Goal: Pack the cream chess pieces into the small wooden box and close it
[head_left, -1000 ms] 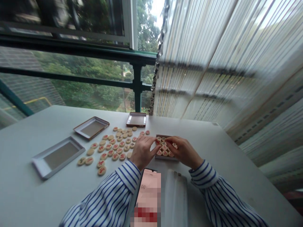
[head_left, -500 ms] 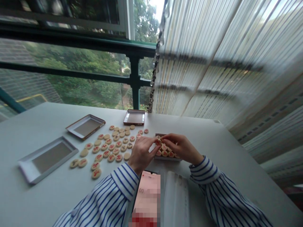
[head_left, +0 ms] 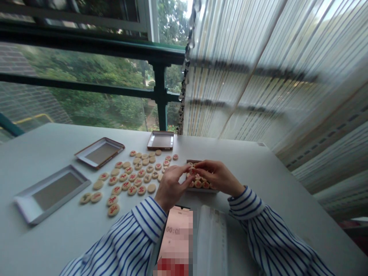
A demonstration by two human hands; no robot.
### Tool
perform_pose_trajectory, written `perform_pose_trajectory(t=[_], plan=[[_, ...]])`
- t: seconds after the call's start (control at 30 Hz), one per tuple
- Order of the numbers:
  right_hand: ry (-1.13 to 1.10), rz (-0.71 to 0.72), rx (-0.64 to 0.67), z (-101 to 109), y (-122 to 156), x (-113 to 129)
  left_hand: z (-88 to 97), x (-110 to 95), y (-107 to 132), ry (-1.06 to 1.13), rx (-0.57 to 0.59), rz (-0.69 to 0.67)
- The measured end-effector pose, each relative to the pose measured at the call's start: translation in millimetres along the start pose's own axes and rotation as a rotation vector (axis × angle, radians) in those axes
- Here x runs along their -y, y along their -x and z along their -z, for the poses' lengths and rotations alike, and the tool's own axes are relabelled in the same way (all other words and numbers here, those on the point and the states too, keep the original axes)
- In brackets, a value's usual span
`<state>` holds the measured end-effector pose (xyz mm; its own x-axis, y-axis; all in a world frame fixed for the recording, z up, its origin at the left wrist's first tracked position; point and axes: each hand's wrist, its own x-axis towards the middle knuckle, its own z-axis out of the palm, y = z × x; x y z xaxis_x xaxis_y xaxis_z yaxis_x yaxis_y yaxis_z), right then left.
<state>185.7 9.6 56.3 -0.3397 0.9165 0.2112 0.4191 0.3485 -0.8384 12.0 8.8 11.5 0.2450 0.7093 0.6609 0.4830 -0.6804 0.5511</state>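
Observation:
Over a small open box (head_left: 201, 190) with several rows of round Chinese chess pieces, my two hands meet at their fingertips. My left hand (head_left: 171, 184) pinches one Chinese chess piece (head_left: 193, 171) with a red character, held up off the others at a tilt. The thumb and index finger of my right hand (head_left: 221, 177) are closed on the same piece from the other side. Left of the box, many loose pieces, such as one with a red character (head_left: 141, 190), lie spread on the white table (head_left: 120, 245). Part of the box's contents is hidden behind my fingers.
Three shallow box parts stand at the left and back: a long white tray (head_left: 20, 205), a brown-edged lid (head_left: 79, 156) and a smaller lid (head_left: 160, 148). A phone (head_left: 174, 241) and a translucent plastic sleeve (head_left: 212, 241) lie near me. A string curtain (head_left: 230, 76) hangs beyond the table.
My right fingertips have come in against the piece in my left hand. The hands stay over the box, and the whole view has shifted slightly.

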Motion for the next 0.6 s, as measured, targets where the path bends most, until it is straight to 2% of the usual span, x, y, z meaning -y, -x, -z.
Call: perform_pose_trajectory(t=[0.17, 0.33, 0.6], plan=[[-0.001, 0.018, -0.003, 2.3, 0.6, 3.6, 1.1, -2.7, -0.8, 0.179, 0.006, 0.15], [0.034, 0.051, -0.008, 3.1, 1.1, 6.3, 2.0, -1.2, -1.7, 0.293, 0.045, 0.244], [0.205, 0.161, 0.045, 4.2, 3.0, 12.8, 3.1, 1.4, -0.9, 0.348, 0.061, 0.276]])
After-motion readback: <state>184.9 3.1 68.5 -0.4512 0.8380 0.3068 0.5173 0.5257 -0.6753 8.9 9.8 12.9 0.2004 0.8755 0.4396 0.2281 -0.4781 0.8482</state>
